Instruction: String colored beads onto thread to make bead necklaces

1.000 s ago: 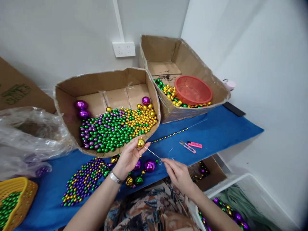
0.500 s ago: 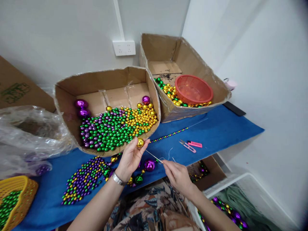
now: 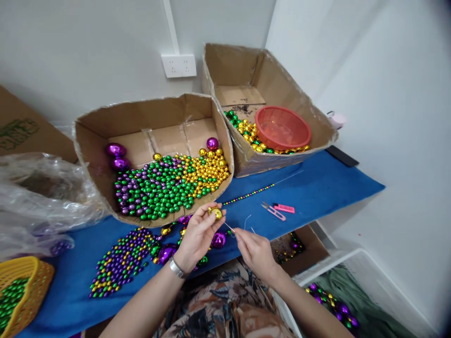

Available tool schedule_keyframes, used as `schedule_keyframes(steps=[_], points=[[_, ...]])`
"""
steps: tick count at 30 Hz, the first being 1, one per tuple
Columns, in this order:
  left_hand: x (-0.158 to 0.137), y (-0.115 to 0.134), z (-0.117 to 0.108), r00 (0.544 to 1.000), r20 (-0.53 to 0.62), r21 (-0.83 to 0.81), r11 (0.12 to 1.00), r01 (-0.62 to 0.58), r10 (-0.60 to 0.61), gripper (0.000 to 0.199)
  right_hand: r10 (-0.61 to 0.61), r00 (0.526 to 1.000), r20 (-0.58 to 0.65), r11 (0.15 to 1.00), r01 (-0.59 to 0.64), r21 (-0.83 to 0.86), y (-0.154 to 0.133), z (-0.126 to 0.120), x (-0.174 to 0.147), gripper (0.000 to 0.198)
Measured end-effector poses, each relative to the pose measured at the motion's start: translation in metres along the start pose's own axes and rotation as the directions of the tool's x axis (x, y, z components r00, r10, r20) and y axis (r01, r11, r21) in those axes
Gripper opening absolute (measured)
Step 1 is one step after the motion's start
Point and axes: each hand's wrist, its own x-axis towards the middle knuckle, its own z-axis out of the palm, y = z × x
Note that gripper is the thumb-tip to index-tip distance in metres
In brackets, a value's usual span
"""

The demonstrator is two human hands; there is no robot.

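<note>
A large shiny gold bead [image 3: 216, 214] is pinched between the fingertips of my left hand [image 3: 197, 237]. My right hand [image 3: 256, 253] is closed on a thin needle [image 3: 229, 227] whose far end points at the bead; whether it is inside the hole I cannot tell. Thin white thread [image 3: 246, 222] loops out near my right fingers. Beyond the hands, a strand of small purple, green and gold beads [image 3: 250, 194] lies on the blue cloth [image 3: 317, 188]. Larger beads, among them a purple one [image 3: 219, 240], lie partly hidden beneath my left hand.
A cardboard box of loose beads [image 3: 84, 141] stands ahead, beside another box [image 3: 243, 164] with a red basket [image 3: 283, 126]. Pink thread snips [image 3: 276, 212] and a pink-labelled item [image 3: 284, 208] lie right. Small bead strands [image 3: 121, 263] and a yellow basket [image 3: 44, 277] are left.
My left hand has shifted slightly right with the gold bead, turning it toward the needle. My right hand has moved a little left, and the gap between the hands is smaller.
</note>
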Motion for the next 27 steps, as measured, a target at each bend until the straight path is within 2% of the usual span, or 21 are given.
schedule_keyframes(steps=[6,13,21,27], points=[[-0.001,-0.003,0.0,1.0,0.018,0.02,1.0,0.002,-0.003,0.027,0.021,1.0,0.012,0.999,-0.021,0.03,0.0,0.002,0.005,0.026],[-0.001,-0.001,0.0,0.999,-0.002,0.052,0.998,-0.041,0.041,0.028,0.023,0.986,0.166,0.999,-0.029,0.034,0.006,0.005,0.002,0.035],[-0.005,-0.001,0.002,0.996,0.035,0.191,0.977,-0.092,0.087,0.029,0.045,0.992,0.116,0.999,-0.047,0.012,0.008,0.005,0.005,0.028],[0.0,0.016,-0.006,0.983,-0.038,0.255,0.953,-0.162,0.177,0.027,0.073,0.994,0.081,0.997,-0.072,-0.018,0.013,-0.001,0.006,0.024]])
